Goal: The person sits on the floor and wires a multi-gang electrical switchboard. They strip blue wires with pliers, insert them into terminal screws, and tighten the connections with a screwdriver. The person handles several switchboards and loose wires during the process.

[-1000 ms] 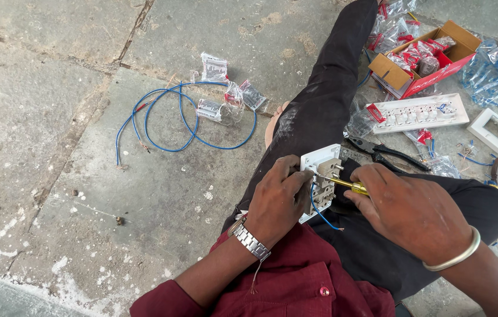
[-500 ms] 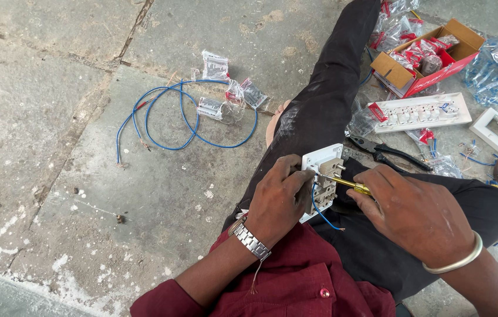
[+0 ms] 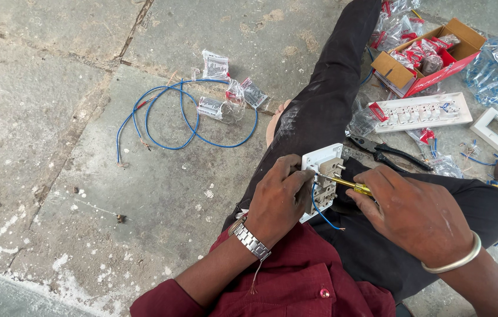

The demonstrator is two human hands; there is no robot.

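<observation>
Grey stone floor (image 3: 55, 117), blue wire loops (image 3: 184, 117), small plastic packets (image 3: 216, 64), cardboard box (image 3: 431, 56), white switch plate (image 3: 422, 111), black pliers (image 3: 387, 152)

The white switch plate (image 3: 319, 159) is held tilted on edge over the person's lap, its back turned up toward the camera. Grey-beige switch modules (image 3: 326, 182) sit in its frame, showing small metal terminals, and a thin blue wire (image 3: 318, 206) curls out from beneath them. The screwdriver (image 3: 347, 184) has a slim metal shaft and a yellow handle; it lies nearly level, its tip set against a terminal on the upper module.
</observation>
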